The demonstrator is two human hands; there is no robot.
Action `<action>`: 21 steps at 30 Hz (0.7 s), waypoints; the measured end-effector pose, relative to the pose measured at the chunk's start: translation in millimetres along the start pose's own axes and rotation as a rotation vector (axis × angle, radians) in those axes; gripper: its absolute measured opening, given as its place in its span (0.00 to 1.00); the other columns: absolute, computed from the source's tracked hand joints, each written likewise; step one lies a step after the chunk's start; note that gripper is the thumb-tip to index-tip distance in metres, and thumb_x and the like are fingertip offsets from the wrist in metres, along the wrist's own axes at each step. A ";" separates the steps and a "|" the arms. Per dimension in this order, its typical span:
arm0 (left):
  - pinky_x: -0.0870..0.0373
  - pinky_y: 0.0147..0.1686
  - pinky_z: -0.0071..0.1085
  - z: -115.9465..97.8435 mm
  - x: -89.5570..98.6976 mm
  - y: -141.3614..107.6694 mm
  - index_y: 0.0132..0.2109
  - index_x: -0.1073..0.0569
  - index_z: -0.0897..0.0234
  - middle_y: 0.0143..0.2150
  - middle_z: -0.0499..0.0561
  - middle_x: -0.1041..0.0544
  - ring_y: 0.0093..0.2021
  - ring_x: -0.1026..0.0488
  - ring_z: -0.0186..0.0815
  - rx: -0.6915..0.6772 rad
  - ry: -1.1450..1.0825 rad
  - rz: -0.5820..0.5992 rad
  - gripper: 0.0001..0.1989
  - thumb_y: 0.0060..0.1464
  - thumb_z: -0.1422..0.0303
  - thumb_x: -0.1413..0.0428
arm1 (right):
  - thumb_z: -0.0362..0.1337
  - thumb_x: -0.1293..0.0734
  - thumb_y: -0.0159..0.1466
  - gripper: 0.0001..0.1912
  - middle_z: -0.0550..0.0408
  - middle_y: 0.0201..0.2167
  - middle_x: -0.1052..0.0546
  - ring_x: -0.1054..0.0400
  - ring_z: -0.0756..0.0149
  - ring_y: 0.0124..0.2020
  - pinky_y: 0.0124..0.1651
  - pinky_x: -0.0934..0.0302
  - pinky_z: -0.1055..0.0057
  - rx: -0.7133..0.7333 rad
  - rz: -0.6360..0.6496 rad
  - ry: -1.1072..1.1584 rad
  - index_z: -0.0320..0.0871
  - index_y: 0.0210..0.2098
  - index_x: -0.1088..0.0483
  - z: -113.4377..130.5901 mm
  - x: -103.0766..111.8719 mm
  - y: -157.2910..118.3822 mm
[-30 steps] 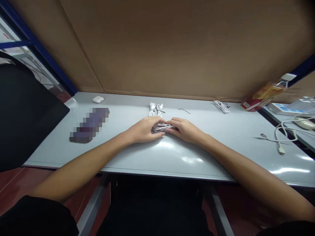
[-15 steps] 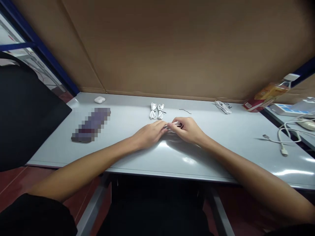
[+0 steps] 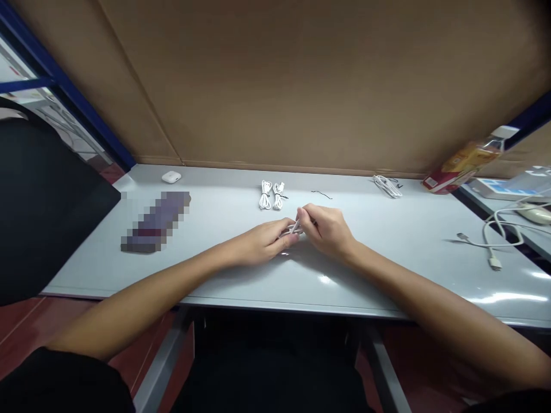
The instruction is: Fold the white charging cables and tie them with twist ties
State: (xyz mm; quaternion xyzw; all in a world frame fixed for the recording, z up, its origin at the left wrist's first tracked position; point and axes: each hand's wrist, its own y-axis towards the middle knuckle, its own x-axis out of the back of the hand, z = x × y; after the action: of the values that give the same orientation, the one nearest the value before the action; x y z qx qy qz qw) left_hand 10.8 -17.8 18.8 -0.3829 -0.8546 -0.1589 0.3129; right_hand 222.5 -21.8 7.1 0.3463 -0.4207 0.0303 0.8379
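Observation:
A coiled white cable point(image 3: 294, 228) is held between my two hands, low over the middle of the table. My left hand point(image 3: 264, 240) pinches the coil from the left, thumb below and fingers above. My right hand point(image 3: 327, 228) is closed at the coil's right end; its fingertips hide what they grip there. Just beyond my hands lie two bundled white USB cables, the left bundle point(image 3: 266, 195) and the right bundle point(image 3: 279, 196), each bound with a dark tie. A loose black twist tie point(image 3: 322, 195) lies to their right.
A white earbud case point(image 3: 171, 177) and a blurred-out phone-like item point(image 3: 157, 222) lie at left. Another white cable coil point(image 3: 387, 186) is at the back right, near a tilted drink bottle point(image 3: 467, 163). Loose cable point(image 3: 495, 244) crosses the table's right edge. Cardboard point(image 3: 279, 86) walls the back.
My left thumb has come round to the near side of the coil, and the coil is turned. My right hand's fingers have closed more tightly. The view has shifted slightly.

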 end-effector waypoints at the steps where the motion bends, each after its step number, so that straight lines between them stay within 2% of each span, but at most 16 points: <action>1: 0.35 0.38 0.33 -0.3 -0.1 -0.2 0.46 0.33 0.61 0.39 0.50 0.27 0.37 0.30 0.38 -0.008 0.024 -0.007 0.15 0.72 0.54 0.55 | 0.43 0.45 0.74 0.20 0.58 0.20 0.35 0.47 0.68 0.21 0.29 0.51 0.67 -0.003 -0.003 0.024 0.48 0.26 0.43 0.4 0.1 0.3; 5: 0.33 0.41 0.35 1.7 0.1 -0.3 0.51 0.32 0.61 0.44 0.52 0.24 0.41 0.27 0.41 -0.031 0.066 -0.013 0.17 0.71 0.52 0.52 | 0.44 0.45 0.75 0.20 0.57 0.22 0.33 0.43 0.67 0.23 0.31 0.48 0.67 -0.024 -0.004 0.096 0.47 0.27 0.41 2.1 0.4 1.4; 8: 0.33 0.40 0.35 5.0 -0.1 0.3 0.48 0.33 0.61 0.44 0.53 0.24 0.41 0.26 0.42 -0.023 0.136 -0.025 0.16 0.70 0.52 0.51 | 0.43 0.44 0.75 0.20 0.58 0.22 0.33 0.43 0.67 0.23 0.31 0.47 0.67 -0.030 -0.005 0.103 0.47 0.27 0.40 2.7 -0.4 1.3; 11: 0.33 0.41 0.37 6.9 -0.6 1.5 0.45 0.34 0.60 0.44 0.54 0.23 0.41 0.25 0.43 -0.010 0.157 -0.037 0.14 0.72 0.56 0.55 | 0.43 0.43 0.75 0.19 0.57 0.22 0.32 0.42 0.67 0.23 0.31 0.47 0.67 -0.027 0.012 0.080 0.46 0.28 0.37 2.9 -2.0 -0.3; 13: 0.33 0.40 0.36 7.0 -0.4 2.4 0.42 0.35 0.60 0.43 0.54 0.23 0.39 0.26 0.42 -0.017 0.129 -0.033 0.12 0.73 0.59 0.56 | 0.45 0.40 0.73 0.16 0.54 0.26 0.29 0.39 0.66 0.25 0.31 0.46 0.67 0.012 -0.001 0.026 0.46 0.30 0.34 3.0 -3.0 -1.8; 16: 0.35 0.36 0.35 6.6 1.3 2.7 0.37 0.39 0.59 0.37 0.51 0.25 0.34 0.29 0.39 -0.025 0.090 -0.024 0.12 0.71 0.63 0.56 | 0.46 0.36 0.70 0.14 0.45 0.38 0.24 0.35 0.62 0.30 0.34 0.43 0.66 0.133 -0.030 -0.081 0.44 0.33 0.30 2.0 -3.2 -3.2; 18: 0.34 0.37 0.34 6.9 2.9 2.0 0.37 0.38 0.59 0.37 0.50 0.26 0.34 0.30 0.38 -0.035 0.063 -0.020 0.12 0.72 0.63 0.57 | 0.45 0.38 0.72 0.14 0.44 0.38 0.23 0.34 0.62 0.31 0.34 0.43 0.66 0.190 0.030 -0.127 0.43 0.34 0.28 0.2 -2.1 -2.9; 21: 0.34 0.38 0.34 8.6 3.9 0.5 0.39 0.36 0.59 0.39 0.50 0.25 0.36 0.29 0.38 -0.031 0.077 -0.021 0.13 0.73 0.61 0.58 | 0.47 0.40 0.74 0.18 0.50 0.27 0.25 0.37 0.64 0.26 0.31 0.49 0.67 0.147 0.194 -0.153 0.43 0.34 0.27 -1.9 2.0 -0.6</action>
State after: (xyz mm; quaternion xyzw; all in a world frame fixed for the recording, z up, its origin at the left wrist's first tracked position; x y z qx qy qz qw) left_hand 5.7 -10.9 14.9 -0.3726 -0.8433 -0.1900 0.3377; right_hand 225.3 -21.6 7.4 0.3658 -0.5116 0.1153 0.7689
